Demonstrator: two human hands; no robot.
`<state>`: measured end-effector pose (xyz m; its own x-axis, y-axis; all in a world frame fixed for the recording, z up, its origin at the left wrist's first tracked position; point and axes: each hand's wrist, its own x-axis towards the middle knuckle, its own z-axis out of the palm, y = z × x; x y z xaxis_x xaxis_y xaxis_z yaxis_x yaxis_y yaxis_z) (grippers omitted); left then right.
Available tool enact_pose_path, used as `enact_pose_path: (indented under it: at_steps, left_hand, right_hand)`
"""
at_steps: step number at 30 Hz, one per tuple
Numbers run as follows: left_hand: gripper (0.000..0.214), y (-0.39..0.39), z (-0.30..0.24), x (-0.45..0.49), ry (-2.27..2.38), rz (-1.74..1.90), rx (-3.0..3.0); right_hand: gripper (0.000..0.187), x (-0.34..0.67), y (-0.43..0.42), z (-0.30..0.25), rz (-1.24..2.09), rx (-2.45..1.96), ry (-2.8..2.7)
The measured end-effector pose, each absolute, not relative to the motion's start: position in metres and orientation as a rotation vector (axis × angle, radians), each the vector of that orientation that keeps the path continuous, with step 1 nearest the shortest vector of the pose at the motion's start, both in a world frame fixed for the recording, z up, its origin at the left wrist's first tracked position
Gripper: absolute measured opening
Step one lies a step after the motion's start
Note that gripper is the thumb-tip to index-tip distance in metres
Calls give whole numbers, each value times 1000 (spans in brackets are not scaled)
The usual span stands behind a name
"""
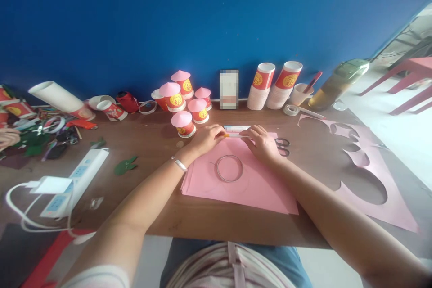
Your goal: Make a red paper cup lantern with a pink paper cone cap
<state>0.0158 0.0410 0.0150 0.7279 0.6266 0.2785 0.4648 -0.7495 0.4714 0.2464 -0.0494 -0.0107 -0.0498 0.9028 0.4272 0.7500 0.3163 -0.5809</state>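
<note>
My left hand [209,137] and my right hand [260,140] meet at the far edge of a stack of pink paper [216,189]. Between them lies a thin, pale pen-like stick [232,135] with an orange-yellow end. The left fingers pinch the coloured end, while the right fingers close on the other end. A thin round hoop [230,168] rests flat on the top sheet, near faint drawn curves. Dark-handled scissors [282,146] lie just right of my right hand, partly hidden. Behind the fingers is a flat white-and-blue packet [237,128].
Red paper cups with pink cone tops [182,119] stand behind my left hand. Stacked cups [258,96], a tape roll [291,110] and a bottle [337,83] line the wall. Cut pink paper [398,198] lies right, a power strip [79,180] left. Another person's hand [9,137] shows far left.
</note>
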Motion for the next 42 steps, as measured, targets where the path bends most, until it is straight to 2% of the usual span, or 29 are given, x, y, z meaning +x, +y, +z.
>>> enact_pose_path:
  at_steps: [8,14,16,19,22,30,36,42]
  left_hand:
    - [3,51,11,31,955,564,2674]
    - [9,28,25,18,933,619,2639]
    - [24,11,35,12,829,572,2609]
    - [69,-12,49,6,694,299,2664]
    - [84,-25,55,6,629,81,2687]
    - [74,-31,43,8,606,49,2761]
    - [69,-41,49,-17,673,202,2797]
    - [58,-27,58,-112,1243,312,2801]
  right_hand:
    - [30,250,-49,-14,-149,-1719,-1843]
    - [25,252,-52,-14,-302,-1785,-1903]
    - [25,250,-52,-14,-292,-1775,-1929]
    - [23,246,-53,-13,-260,-1743,-1968]
    - [22,242,-54,-12,-230,-1726,-1992]
    - [22,244,-57,-12,-211,-1723,-2011]
    - [21,243,-57,-12,-216,-1707,-2009]
    - [19,240,-58,-11,-209,-1699,-2008]
